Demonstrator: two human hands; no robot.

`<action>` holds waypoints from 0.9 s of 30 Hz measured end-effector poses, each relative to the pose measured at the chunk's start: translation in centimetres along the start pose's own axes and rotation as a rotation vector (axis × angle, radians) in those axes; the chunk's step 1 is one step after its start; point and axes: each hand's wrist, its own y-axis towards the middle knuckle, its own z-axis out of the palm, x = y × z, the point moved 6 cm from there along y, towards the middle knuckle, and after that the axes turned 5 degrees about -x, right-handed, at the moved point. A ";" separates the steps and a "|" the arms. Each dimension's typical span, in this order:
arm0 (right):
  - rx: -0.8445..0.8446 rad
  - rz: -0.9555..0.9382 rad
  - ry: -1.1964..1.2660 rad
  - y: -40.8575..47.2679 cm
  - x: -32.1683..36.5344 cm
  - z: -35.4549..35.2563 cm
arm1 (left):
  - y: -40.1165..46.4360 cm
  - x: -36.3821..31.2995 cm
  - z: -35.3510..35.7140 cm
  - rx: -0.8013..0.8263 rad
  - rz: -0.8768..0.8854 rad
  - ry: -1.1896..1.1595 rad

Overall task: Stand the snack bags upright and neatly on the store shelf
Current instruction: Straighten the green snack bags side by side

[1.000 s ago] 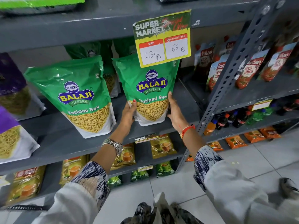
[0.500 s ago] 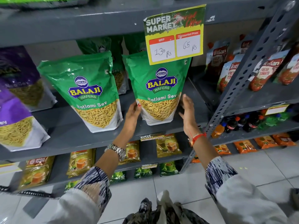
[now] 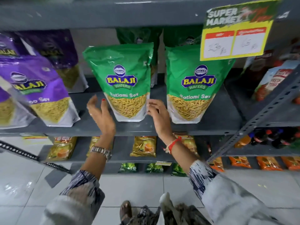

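Two green Balaji Ratlami Sev bags stand on the grey shelf (image 3: 215, 114). The left green bag (image 3: 121, 75) leans slightly, and the right green bag (image 3: 197, 82) stands upright under the price sign. My left hand (image 3: 101, 116) is spread open just left of the left bag's base, apart from it. At that bag's lower right corner my right hand (image 3: 158, 113) is open, fingertips at the bag's edge, between the two bags. Neither hand grips anything. Purple Balaji bags (image 3: 40, 88) lean at the left.
A yellow-green price sign (image 3: 233, 31) hangs from the upper shelf (image 3: 113, 12) edge. More green bags stand behind. Tomato pouches (image 3: 272, 80) are on the right rack beyond a perforated grey upright (image 3: 266, 114). Lower shelves hold yellow, green and orange packets.
Both hands let go of the right green bag and moved left to either side of the left green bag. The camera view swung left.
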 end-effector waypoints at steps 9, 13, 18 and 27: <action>-0.082 0.402 0.161 4.1 -3.9 4.4 | 4.3 1.8 3.9 0.561 -0.542 -0.090; -0.118 0.375 0.161 2.7 -4.3 4.8 | 2.6 1.0 4.0 0.683 -0.482 -0.133; -0.239 0.307 0.235 2.1 -4.9 3.9 | 1.9 1.2 3.9 0.822 -0.479 -0.175; -0.300 0.271 0.221 1.5 -4.2 3.0 | 1.6 1.4 4.8 0.968 -0.482 -0.255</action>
